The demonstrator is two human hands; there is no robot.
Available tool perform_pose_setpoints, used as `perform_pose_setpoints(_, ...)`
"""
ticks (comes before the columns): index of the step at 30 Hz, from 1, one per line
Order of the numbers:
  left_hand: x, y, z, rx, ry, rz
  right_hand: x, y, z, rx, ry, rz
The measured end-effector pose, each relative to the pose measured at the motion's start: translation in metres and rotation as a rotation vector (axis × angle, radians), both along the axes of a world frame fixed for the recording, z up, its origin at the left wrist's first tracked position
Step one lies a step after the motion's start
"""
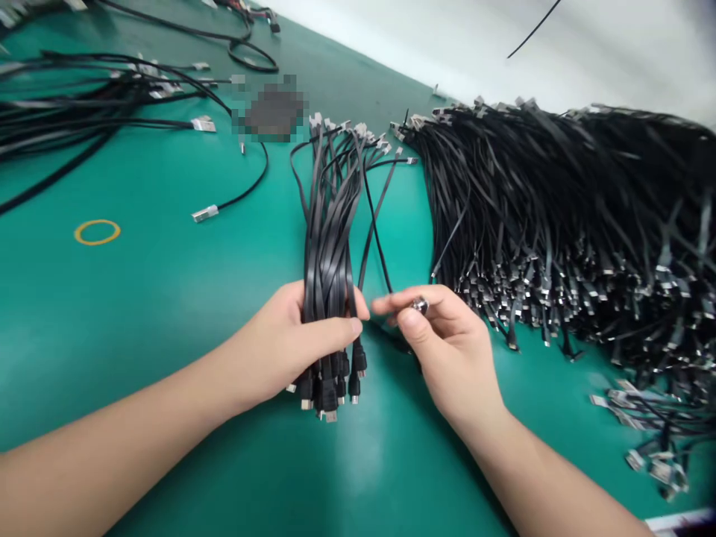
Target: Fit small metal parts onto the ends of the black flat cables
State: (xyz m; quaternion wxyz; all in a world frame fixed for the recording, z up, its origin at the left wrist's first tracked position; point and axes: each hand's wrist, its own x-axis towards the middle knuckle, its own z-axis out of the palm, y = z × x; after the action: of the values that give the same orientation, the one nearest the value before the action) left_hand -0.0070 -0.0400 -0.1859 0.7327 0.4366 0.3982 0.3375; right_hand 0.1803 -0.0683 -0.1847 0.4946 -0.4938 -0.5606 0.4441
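Note:
A bunch of flat black USB cables (pixel 330 253) runs through my left hand (pixel 296 335), whose thumb and fingers wrap round it near the lower end. Small dark plugs with metal tips hang below that hand, and silvery USB plugs fan out at the far end. Just to the right, my right hand (pixel 447 335) pinches a single USB cable (pixel 377 246) near its metal-tipped plug, between thumb and forefinger. This cable stretches away from the fingers toward the far plugs, beside the bunch. The two hands are close together but apart.
A big heap of black cables (pixel 526 194) covers the right side, with loose cables (pixel 654 418) below it. More cables (pixel 106 112) lie at the upper left, near a short loose cable (pixel 246 190). A yellow ring (pixel 97 232) lies on the green table (pixel 184 298).

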Motion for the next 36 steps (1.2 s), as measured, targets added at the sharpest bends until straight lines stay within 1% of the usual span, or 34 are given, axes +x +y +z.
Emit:
perform_pose_setpoints(4,0.0,0.002,-0.004,0.012,0.005,0.013,-0.003,0.003,-0.004,-0.092,0.088,0.059)
perform_pose_setpoints(9,0.002,0.001,-0.005,0.008,0.05,0.051,-0.003,-0.003,-0.009,-0.063,0.006,0.165)
perform_pose_setpoints(12,0.002,0.001,-0.004,0.004,0.072,0.088,0.001,-0.004,-0.006,-0.097,-0.026,0.171)
perform_pose_setpoints(14,0.002,0.001,-0.005,-0.015,0.082,0.098,0.005,-0.003,-0.004,-0.065,-0.104,0.161)
perform_pose_setpoints(17,0.001,0.002,-0.007,-0.028,0.083,0.117,0.011,0.002,-0.003,0.091,-0.275,0.168)
perform_pose_setpoints(18,0.001,0.003,-0.007,-0.03,0.077,0.121,0.012,0.003,-0.003,0.136,-0.308,0.177)
perform_pose_setpoints(20,0.001,0.003,-0.008,-0.036,0.069,0.119,0.013,0.004,-0.005,0.19,-0.299,0.201)
perform_pose_setpoints(23,0.002,0.004,-0.006,-0.047,0.072,0.091,0.013,0.003,-0.006,0.176,-0.264,0.225)
perform_pose_setpoints(28,0.004,0.006,-0.005,-0.009,0.039,0.088,0.017,0.003,-0.007,0.1,-0.306,0.247)
perform_pose_setpoints(34,0.005,0.007,-0.006,-0.008,0.014,0.085,0.017,0.004,-0.007,0.171,-0.413,0.178)
perform_pose_setpoints(36,0.005,0.007,-0.005,-0.012,-0.008,0.08,0.016,0.004,-0.005,0.238,-0.493,0.183)
